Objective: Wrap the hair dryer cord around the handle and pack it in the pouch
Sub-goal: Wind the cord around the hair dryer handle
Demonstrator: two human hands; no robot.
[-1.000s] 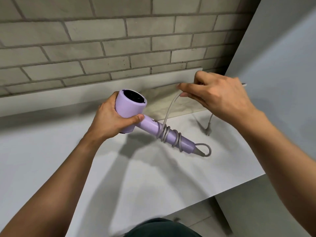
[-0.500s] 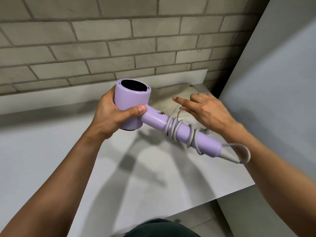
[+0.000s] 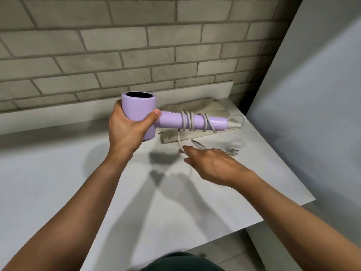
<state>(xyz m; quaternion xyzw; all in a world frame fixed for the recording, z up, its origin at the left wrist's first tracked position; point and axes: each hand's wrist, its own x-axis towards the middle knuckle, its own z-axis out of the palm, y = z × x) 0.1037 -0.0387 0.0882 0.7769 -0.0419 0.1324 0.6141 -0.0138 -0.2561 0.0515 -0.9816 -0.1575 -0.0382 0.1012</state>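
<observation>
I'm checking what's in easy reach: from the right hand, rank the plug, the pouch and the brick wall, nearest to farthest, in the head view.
From the right hand:
1. Plug, on the table just to its right.
2. Pouch, flat on the table beyond it, under the dryer handle.
3. Brick wall, at the back behind the table.

- hair dryer [image 3: 140, 112] up off the table [image 3: 58, 182], handle pointing right
- pouch [image 3: 197, 133] flat behind it
- plug [image 3: 233, 151] on the table, probably just right of the right hand [image 3: 211, 163]
</observation>
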